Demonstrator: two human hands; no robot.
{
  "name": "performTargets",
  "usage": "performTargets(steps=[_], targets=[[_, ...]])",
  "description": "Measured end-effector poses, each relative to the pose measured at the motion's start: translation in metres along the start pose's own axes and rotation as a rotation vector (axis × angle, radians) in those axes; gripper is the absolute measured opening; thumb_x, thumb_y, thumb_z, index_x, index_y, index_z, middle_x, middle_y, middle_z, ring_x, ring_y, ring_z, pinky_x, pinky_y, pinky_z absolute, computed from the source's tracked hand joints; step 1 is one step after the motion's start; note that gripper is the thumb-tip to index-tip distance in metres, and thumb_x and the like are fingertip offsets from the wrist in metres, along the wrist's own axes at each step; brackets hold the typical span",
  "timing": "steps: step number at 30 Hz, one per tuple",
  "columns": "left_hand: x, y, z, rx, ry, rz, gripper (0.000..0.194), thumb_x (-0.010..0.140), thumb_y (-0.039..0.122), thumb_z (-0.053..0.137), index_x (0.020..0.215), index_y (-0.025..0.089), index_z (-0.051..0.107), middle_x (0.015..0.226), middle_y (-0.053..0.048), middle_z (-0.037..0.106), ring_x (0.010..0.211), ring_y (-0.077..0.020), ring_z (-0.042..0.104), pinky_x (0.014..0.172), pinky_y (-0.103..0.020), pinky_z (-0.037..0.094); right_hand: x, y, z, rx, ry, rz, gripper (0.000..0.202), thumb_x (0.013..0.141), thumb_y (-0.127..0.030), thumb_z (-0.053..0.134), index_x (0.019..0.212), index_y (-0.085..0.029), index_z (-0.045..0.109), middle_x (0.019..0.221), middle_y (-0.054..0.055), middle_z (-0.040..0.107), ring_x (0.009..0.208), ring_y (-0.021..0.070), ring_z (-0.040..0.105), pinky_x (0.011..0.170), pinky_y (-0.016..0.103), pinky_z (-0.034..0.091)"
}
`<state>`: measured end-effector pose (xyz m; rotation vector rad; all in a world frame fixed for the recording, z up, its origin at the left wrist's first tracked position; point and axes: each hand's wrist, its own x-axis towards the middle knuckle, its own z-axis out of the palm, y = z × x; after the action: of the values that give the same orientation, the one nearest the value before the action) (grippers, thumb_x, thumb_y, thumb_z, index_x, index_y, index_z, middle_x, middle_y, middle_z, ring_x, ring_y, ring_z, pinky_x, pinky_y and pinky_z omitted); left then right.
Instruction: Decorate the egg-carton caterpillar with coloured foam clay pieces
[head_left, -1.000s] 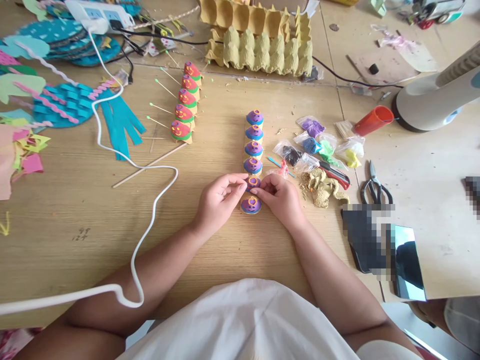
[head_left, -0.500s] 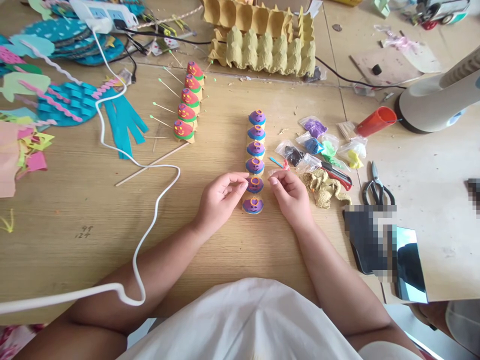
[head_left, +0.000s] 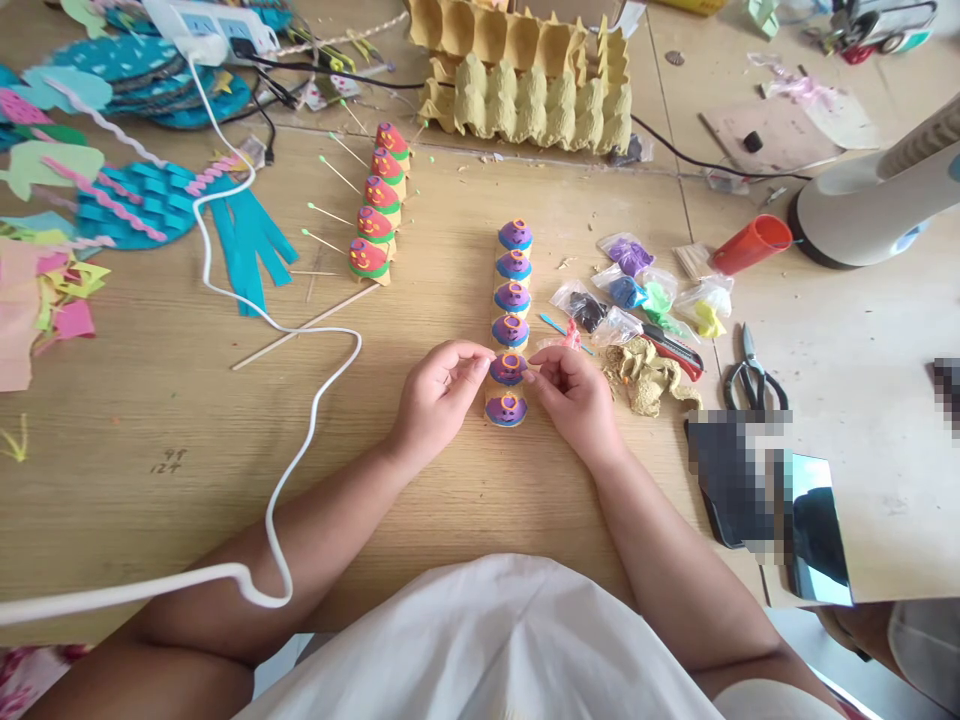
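Note:
A strip of egg-carton cups (head_left: pixel 511 297) runs away from me, its domes covered in purple and blue clay with orange rings and small dark faces. My left hand (head_left: pixel 444 395) is at the left side of the second-nearest dome, thumb and forefinger drawn together. On that dome's right side my right hand (head_left: pixel 576 400) makes a pinch, its fingertips close to the clay. Whatever lies between the fingertips of either hand is too small or hidden to make out. A thin blue stick tool (head_left: pixel 553 323) lies beyond my right hand.
Bags of coloured clay (head_left: pixel 628 290), torn carton scraps (head_left: pixel 649 375), a red cutter knife (head_left: pixel 673 350) and scissors (head_left: pixel 750 380) lie right. Red-green carton cups (head_left: pixel 373 225) with pins stand left, beside a white cable (head_left: pixel 315 400). Egg trays (head_left: pixel 525 100) are at the back.
My right hand has moved left, bringing its pinched fingertips up to the second-nearest purple dome. The blue stick shows more of its length. My left hand has barely shifted.

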<state>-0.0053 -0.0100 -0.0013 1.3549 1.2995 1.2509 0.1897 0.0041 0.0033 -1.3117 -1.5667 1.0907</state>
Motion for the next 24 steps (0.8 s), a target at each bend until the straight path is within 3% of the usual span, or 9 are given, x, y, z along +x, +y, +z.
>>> performTargets(steps=[7,19,24], targets=[[-0.0011,-0.0022,0.0017,-0.078,-0.024,-0.009,0.028,0.098,0.044,0.068,0.108,0.019,0.072,0.119,-0.011,0.079,0.112,-0.0213,0.075,0.099,-0.034,0.06,0.0036,0.003,-0.0033,0.014,-0.038,0.043,0.014,0.088,-0.032,0.074,0.091,-0.022,0.065,0.067,-0.005,0.046,0.06,0.0115,0.039,0.056,0.027,0.032],[-0.0015,-0.0002,0.0027,-0.103,-0.044,-0.042,0.025,0.098,0.043,0.068,0.106,0.019,0.072,0.12,-0.011,0.079,0.114,-0.0218,0.075,0.1,-0.035,0.061,0.0065,0.0018,-0.0039,-0.03,-0.05,0.071,0.022,0.086,-0.04,0.077,0.081,-0.023,0.065,0.064,-0.004,0.049,0.057,0.0119,0.038,0.053,0.028,0.03],[-0.0012,0.0008,0.0027,-0.104,-0.041,-0.037,0.028,0.097,0.045,0.069,0.106,0.019,0.072,0.118,-0.011,0.08,0.112,-0.0219,0.076,0.099,-0.034,0.061,0.0066,0.0005,-0.0046,-0.046,-0.049,0.074,0.019,0.086,-0.035,0.077,0.08,-0.022,0.065,0.064,-0.004,0.052,0.057,0.0118,0.039,0.054,0.028,0.032]])
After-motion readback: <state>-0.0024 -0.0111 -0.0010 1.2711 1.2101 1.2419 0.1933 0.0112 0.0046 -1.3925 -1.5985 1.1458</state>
